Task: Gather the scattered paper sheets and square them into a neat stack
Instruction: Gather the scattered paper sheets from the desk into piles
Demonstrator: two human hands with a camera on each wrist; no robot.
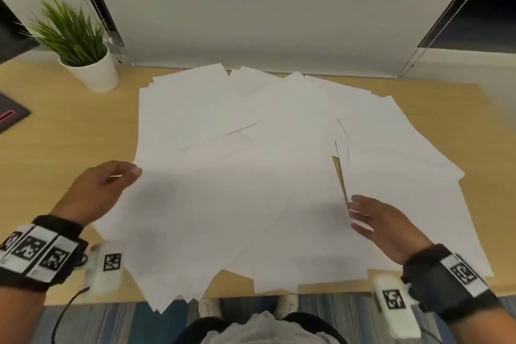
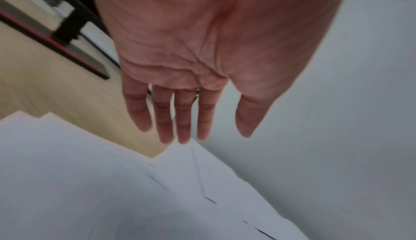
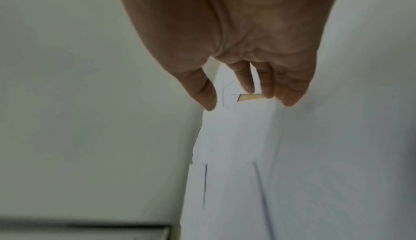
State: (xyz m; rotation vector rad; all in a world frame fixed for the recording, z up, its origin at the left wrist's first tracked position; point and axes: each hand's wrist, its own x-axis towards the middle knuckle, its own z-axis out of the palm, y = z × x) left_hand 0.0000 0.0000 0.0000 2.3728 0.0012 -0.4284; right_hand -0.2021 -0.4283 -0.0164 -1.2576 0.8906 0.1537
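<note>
Several white paper sheets (image 1: pixel 265 176) lie fanned and overlapping across the wooden desk (image 1: pixel 69 134), some hanging over its front edge (image 1: pixel 167 299). My left hand (image 1: pixel 125 176) is at the left border of the spread, and in the left wrist view the left hand (image 2: pixel 195 135) has straight fingers above the sheets (image 2: pixel 90 181) and holds nothing. My right hand (image 1: pixel 354 212) is over the right part of the spread. Its relaxed fingers reach a sheet edge where a sliver of desk (image 1: pixel 340 176) shows. Seen from its wrist, the right hand (image 3: pixel 243 101) holds nothing above the paper (image 3: pixel 292 172).
A potted green plant (image 1: pixel 83 50) stands at the desk's back left. A dark flat item with a red stripe (image 1: pixel 11 114) lies at the left edge. A pale wall (image 1: pixel 265 8) rises right behind the papers. Bare wood shows left and right of the spread.
</note>
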